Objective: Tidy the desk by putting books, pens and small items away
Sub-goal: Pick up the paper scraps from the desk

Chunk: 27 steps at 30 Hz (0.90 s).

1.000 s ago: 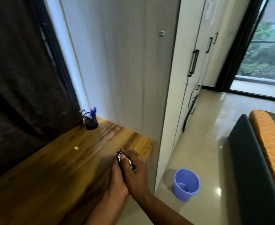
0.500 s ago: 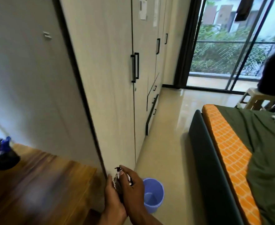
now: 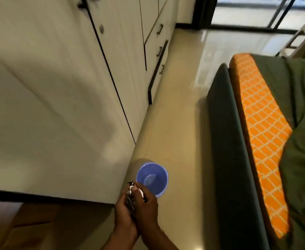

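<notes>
My left hand [image 3: 123,216] and my right hand [image 3: 145,206] are pressed together low in the head view, both curled round a crumpled silvery wrapper [image 3: 132,193] whose edges stick out between the fingers. Just beyond the hands, on the floor, stands a small blue bin [image 3: 152,178], open at the top and with nothing visible inside. The hands hover at the bin's near left rim, above it. A dark wooden desk corner [image 3: 31,224] shows at the bottom left.
A tall cream wardrobe [image 3: 76,78] with black handles fills the left side. A bed with a dark green frame [image 3: 225,141] and an orange checked sheet [image 3: 261,123] runs along the right. Glossy beige floor [image 3: 180,109] lies between them.
The view has swung from the desk to the floor. Both hands, still clasped round the wrapper, have left the desk and now sit over the blue bin's edge.
</notes>
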Each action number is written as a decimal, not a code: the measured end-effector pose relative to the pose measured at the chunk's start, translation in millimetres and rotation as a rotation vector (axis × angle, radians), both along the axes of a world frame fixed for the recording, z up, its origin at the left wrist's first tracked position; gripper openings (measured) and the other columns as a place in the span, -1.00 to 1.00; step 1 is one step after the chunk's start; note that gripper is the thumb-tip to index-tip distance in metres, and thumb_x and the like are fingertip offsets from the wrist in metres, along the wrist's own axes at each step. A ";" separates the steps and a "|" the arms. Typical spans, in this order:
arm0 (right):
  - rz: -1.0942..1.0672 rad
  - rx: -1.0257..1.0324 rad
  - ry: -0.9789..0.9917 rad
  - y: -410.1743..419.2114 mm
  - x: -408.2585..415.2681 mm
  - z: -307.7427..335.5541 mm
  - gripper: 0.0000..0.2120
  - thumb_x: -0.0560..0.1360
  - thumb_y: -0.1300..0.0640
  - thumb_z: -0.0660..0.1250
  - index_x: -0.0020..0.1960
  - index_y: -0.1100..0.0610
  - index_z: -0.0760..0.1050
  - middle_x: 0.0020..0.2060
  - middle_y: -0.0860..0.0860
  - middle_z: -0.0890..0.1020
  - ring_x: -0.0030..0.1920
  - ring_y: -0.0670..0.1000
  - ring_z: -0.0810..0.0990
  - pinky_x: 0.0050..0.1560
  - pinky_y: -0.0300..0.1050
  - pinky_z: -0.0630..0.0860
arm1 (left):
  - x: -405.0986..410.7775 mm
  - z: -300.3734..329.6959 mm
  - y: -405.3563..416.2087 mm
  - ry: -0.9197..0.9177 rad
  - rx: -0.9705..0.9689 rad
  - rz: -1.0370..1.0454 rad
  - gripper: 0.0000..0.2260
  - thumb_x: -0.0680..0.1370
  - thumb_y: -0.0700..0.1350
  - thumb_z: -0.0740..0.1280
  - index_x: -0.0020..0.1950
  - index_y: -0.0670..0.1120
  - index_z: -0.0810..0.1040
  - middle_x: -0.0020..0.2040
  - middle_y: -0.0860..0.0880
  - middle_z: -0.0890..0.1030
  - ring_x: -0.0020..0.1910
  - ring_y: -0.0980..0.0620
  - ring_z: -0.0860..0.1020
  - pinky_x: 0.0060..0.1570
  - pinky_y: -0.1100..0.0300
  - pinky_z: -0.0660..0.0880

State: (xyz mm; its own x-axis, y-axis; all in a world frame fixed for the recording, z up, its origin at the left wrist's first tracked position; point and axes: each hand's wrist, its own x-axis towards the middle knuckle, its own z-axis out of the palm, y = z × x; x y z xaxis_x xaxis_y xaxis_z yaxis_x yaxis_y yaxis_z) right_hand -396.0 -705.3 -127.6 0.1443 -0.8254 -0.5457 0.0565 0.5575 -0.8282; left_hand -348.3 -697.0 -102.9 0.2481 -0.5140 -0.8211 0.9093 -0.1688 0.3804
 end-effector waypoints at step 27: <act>-0.337 0.741 -0.189 -137.7 -4.1 -444.0 -0.52 0.59 -0.19 0.22 0.34 0.08 0.57 0.19 0.12 0.69 0.18 0.21 0.68 0.28 0.20 0.55 | 24.1 -449.8 -125.1 0.043 0.307 -0.141 -0.61 0.65 0.01 0.10 0.23 -0.18 0.59 0.25 -0.22 0.63 0.28 -0.27 0.57 0.36 -0.19 0.42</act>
State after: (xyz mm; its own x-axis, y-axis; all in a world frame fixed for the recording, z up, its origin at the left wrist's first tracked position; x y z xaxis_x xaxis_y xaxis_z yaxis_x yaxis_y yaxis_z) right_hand -400.0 -843.0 -571.6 0.0977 -0.2775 -0.9558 0.4190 0.8825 -0.2134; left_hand -324.2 -822.1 -552.8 0.1535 -0.2681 -0.9511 0.8831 -0.3946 0.2538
